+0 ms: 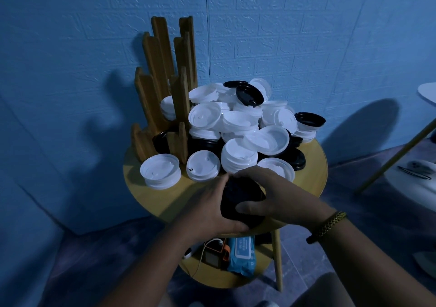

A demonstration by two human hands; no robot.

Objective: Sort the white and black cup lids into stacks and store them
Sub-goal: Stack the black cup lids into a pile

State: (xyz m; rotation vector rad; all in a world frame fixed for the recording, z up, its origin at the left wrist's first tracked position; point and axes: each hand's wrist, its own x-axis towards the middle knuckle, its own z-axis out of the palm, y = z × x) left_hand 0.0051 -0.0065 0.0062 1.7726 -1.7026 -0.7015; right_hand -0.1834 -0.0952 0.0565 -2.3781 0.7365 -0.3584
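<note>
Hands close together at the near edge of a round table; left hand and right hand both curl round a stack of black lids, probably squaring it for storage; just beyond the fingers sits a heap of white and black lids; beyond the left hand stands a wooden rack; hands and dim light hide the stack's height.

Only one view here, from a wide-angle camera worn on the person's head. It faces forward and steeply down onto the round counter, near enough that both forearms enter from the bottom edge; the left hand and right hand meet round a black lid stack just below centre. The blue wall fills the upper half, its lines bowed toward the edges; floor rims the bottom.
</note>
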